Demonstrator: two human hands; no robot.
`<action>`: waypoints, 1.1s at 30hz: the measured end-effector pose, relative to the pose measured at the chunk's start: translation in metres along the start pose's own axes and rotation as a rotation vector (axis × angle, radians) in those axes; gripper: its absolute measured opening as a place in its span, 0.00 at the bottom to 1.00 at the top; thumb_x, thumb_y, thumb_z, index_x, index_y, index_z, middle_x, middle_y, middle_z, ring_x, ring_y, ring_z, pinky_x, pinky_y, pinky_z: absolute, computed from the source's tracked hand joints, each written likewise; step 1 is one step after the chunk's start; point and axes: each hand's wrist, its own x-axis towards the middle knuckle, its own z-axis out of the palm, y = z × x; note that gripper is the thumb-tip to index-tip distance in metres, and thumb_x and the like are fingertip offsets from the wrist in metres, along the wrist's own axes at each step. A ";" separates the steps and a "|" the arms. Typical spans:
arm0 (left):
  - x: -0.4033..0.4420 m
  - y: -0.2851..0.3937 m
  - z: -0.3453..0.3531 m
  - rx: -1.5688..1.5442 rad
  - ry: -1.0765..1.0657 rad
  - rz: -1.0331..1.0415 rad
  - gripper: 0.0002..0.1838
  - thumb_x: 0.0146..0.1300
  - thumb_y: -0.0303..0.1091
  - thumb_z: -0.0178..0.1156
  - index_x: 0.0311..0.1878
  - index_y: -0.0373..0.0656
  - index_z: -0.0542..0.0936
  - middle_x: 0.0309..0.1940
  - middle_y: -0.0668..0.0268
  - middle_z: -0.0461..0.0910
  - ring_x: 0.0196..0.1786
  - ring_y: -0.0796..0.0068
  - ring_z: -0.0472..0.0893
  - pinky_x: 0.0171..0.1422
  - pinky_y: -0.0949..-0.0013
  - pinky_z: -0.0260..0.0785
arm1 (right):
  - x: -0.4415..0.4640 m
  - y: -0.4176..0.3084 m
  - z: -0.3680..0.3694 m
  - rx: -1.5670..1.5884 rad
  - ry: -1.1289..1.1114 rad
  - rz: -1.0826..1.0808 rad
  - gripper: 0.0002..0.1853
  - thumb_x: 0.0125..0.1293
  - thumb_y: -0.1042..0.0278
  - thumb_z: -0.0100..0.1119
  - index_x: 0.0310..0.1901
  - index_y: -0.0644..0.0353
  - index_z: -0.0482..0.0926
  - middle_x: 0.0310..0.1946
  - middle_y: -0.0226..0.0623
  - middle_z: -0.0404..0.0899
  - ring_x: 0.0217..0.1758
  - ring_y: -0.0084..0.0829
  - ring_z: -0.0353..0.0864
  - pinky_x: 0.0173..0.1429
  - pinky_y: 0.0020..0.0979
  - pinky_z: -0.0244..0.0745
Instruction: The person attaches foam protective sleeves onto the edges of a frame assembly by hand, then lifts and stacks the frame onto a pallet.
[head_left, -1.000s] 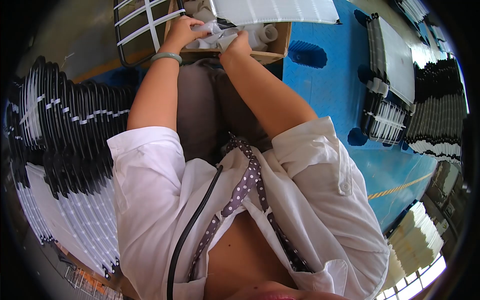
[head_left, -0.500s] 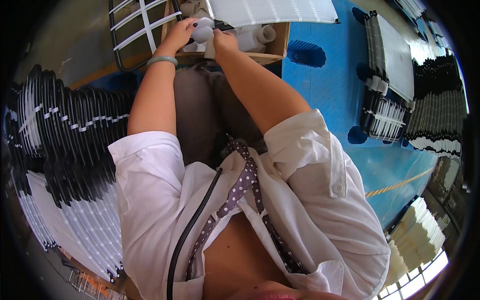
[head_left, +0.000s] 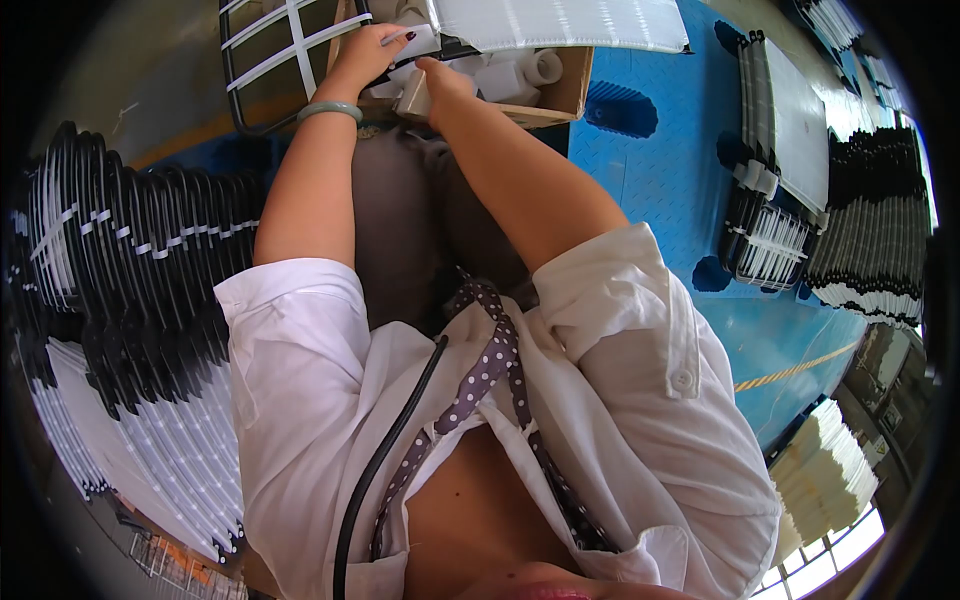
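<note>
My left hand (head_left: 370,52), with a bracelet at its wrist, pinches a white plastic piece (head_left: 420,40) over the left part of a wooden box (head_left: 583,85). Just right of it and lower, my right hand (head_left: 446,88) is closed round a pale roll (head_left: 413,95) at the box's near edge. More white rolls (head_left: 543,67) lie in the box. A white panel (head_left: 560,22) with a dark edge covers the box's far side. Part of the right hand's fingers is hidden from view.
A black frame with white straps (head_left: 297,45) stands left of the box. Many black frames (head_left: 150,220) are stacked at the left. Blue pallets (head_left: 640,170) lie at the right, with stacked white panels (head_left: 795,120) beyond. A black cable (head_left: 385,450) hangs over the shirt.
My left hand has lifted a little and now holds the white piece higher and farther right. My right hand has moved left with the pale roll since the earliest frame.
</note>
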 end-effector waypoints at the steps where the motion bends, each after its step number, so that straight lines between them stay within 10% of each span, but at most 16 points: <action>1: -0.002 0.002 0.001 -0.037 0.008 -0.033 0.16 0.63 0.39 0.58 0.50 0.40 0.79 0.34 0.67 0.81 0.31 0.78 0.78 0.37 0.74 0.71 | 0.001 0.001 -0.001 -0.037 -0.017 0.002 0.26 0.48 0.63 0.65 0.48 0.66 0.70 0.39 0.43 0.76 0.40 0.39 0.78 0.43 0.44 0.75; 7: -0.002 -0.009 0.008 -0.136 0.079 0.009 0.15 0.62 0.42 0.59 0.47 0.44 0.80 0.29 0.64 0.81 0.29 0.76 0.79 0.35 0.70 0.71 | -0.021 -0.011 -0.025 -0.765 0.130 -0.626 0.25 0.42 0.64 0.62 0.46 0.58 0.71 0.39 0.46 0.79 0.44 0.42 0.79 0.48 0.33 0.73; 17: 0.006 -0.001 0.012 -0.079 0.168 -0.100 0.16 0.60 0.44 0.60 0.46 0.46 0.81 0.30 0.62 0.82 0.32 0.70 0.80 0.38 0.69 0.71 | -0.009 -0.017 -0.024 -1.187 0.084 -0.568 0.18 0.44 0.60 0.63 0.42 0.41 0.82 0.35 0.27 0.83 0.43 0.31 0.81 0.48 0.31 0.75; 33: 0.007 -0.030 0.020 0.090 0.103 0.070 0.13 0.58 0.35 0.60 0.46 0.47 0.82 0.39 0.58 0.82 0.42 0.59 0.80 0.49 0.65 0.71 | -0.006 -0.014 -0.035 -1.232 -0.085 -0.690 0.18 0.44 0.55 0.65 0.40 0.45 0.83 0.37 0.32 0.83 0.41 0.32 0.81 0.47 0.32 0.75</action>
